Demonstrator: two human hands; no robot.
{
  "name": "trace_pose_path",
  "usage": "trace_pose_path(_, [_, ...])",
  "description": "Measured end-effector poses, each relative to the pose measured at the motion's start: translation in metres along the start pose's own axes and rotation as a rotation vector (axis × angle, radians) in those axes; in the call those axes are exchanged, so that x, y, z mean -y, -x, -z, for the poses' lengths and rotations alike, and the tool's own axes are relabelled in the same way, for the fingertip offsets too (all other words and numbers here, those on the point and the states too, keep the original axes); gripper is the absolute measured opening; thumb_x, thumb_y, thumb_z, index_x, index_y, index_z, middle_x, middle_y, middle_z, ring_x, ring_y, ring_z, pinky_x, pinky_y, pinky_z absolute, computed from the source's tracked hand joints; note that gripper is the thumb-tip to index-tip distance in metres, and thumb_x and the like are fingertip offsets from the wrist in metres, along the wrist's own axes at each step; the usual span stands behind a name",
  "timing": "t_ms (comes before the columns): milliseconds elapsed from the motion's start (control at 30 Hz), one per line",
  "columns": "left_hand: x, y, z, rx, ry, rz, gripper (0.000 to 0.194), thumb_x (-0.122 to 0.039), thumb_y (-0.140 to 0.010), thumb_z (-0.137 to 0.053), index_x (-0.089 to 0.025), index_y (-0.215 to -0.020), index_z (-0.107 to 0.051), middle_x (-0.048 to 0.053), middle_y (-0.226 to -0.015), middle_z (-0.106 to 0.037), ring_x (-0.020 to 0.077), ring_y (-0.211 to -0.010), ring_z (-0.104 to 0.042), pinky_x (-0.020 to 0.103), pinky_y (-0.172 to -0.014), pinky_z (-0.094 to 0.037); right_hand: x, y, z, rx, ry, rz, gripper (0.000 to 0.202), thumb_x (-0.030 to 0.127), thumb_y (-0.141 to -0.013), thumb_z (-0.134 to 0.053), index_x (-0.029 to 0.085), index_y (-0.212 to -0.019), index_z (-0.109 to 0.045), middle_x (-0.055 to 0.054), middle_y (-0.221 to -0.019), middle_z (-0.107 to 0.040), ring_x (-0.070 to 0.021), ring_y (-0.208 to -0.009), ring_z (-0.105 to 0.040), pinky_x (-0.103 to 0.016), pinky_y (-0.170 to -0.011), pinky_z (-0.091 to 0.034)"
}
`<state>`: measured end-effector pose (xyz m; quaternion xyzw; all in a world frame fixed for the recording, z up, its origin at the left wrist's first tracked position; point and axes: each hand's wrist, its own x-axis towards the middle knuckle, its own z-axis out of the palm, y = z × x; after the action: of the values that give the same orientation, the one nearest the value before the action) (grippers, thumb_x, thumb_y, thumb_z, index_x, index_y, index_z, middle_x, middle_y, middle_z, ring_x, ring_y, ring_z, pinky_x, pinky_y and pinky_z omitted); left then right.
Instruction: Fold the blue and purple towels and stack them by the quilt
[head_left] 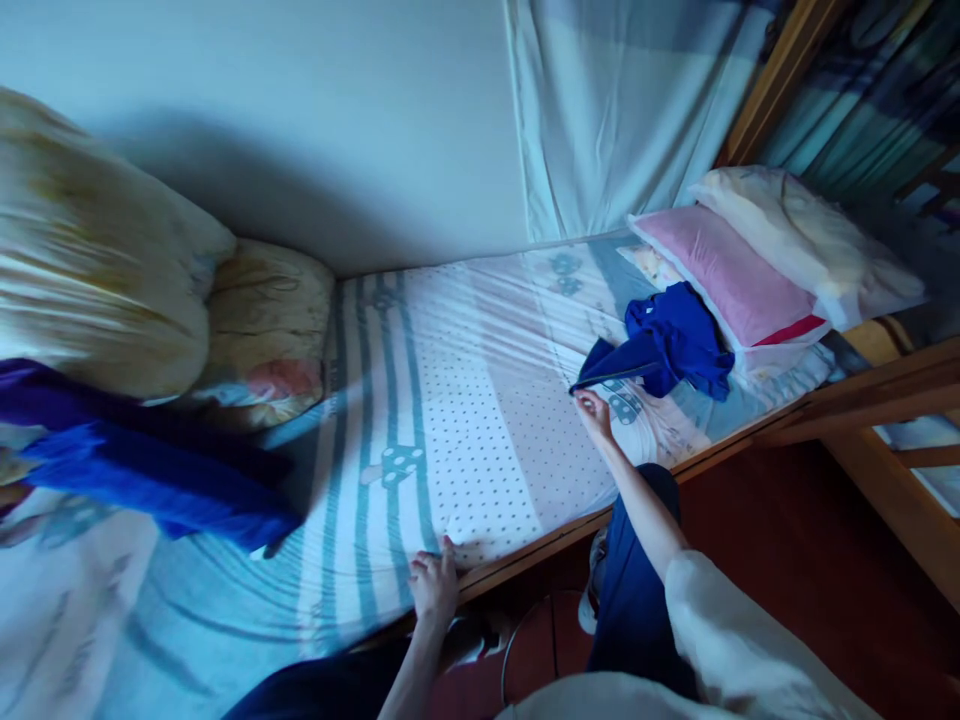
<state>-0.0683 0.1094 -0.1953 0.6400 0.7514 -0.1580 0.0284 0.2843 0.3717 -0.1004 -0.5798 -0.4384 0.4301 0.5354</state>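
A crumpled blue garment (679, 335) lies on the bed's right half, just in front of the pillows. One corner of it stretches leftward, and my right hand (592, 410) is closed on that corner in a pinch. My left hand (435, 585) rests at the near edge of the bed, fingers apart on the patterned sheet (465, 440), holding nothing. The sheet has stripes, dots and mushroom prints. Which kind of garment it is, I cannot tell from the bunched cloth.
At the right end lie a pink pillow (731, 270) and a cream pillow (810, 235). Folded blue and purple cloths (157, 480) and large cream bundles (97, 250) occupy the left end. A wooden bed rail (720, 455) runs along the near side. A curtain (615, 110) hangs behind.
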Motion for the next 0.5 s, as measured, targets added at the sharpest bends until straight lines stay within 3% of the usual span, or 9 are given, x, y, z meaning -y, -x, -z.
trace_pose_path(133, [-0.013, -0.001, 0.016, 0.031, 0.073, 0.029, 0.058, -0.010, -0.089, -0.041, -0.007, -0.144, -0.060, 0.035, -0.131, -0.062, 0.0452, -0.120, -0.062, 0.055, -0.088, -0.057, 0.002, 0.090, -0.031, 0.214, -0.010, -0.096, 0.028, 0.047, -0.077, -0.072, 0.019, -0.081, -0.075, -0.007, -0.082, -0.075, -0.0198, -0.076, -0.066, -0.030, -0.071, -0.054])
trace_pose_path(267, [-0.022, -0.007, 0.053, 0.168, 0.136, 0.082, 0.059, -0.007, -0.091, -0.041, -0.006, -0.148, -0.055, 0.035, -0.140, -0.057, 0.0437, -0.130, -0.057, 0.057, -0.098, -0.052, 0.007, 0.184, -0.037, 0.466, -0.017, -0.199, 0.025, 0.044, -0.073, -0.076, 0.020, -0.078, -0.076, -0.007, -0.080, -0.075, -0.0192, -0.069, -0.064, -0.030, -0.067, -0.053])
trace_pose_path(400, [-0.023, -0.003, 0.081, 0.253, 0.198, 0.129, 0.068, -0.020, -0.092, -0.058, -0.005, -0.156, -0.042, 0.040, -0.153, -0.041, 0.0503, -0.144, -0.042, 0.063, -0.106, -0.044, 0.017, 0.265, -0.029, 0.610, -0.034, -0.259, 0.021, 0.043, -0.073, -0.078, 0.022, -0.074, -0.075, -0.005, -0.076, -0.074, -0.0210, -0.071, -0.067, -0.033, -0.072, -0.055])
trace_pose_path(500, [-0.025, 0.023, 0.087, 0.277, 0.435, 0.006, 0.084, -0.037, -0.086, -0.072, -0.009, -0.159, -0.039, 0.036, -0.160, -0.032, 0.0508, -0.151, -0.029, 0.065, -0.115, -0.033, 0.025, 0.312, -0.024, 0.742, -0.062, -0.258, 0.017, 0.041, -0.074, -0.079, 0.024, -0.073, -0.075, -0.004, -0.075, -0.074, -0.0226, -0.073, -0.069, -0.036, -0.075, -0.056])
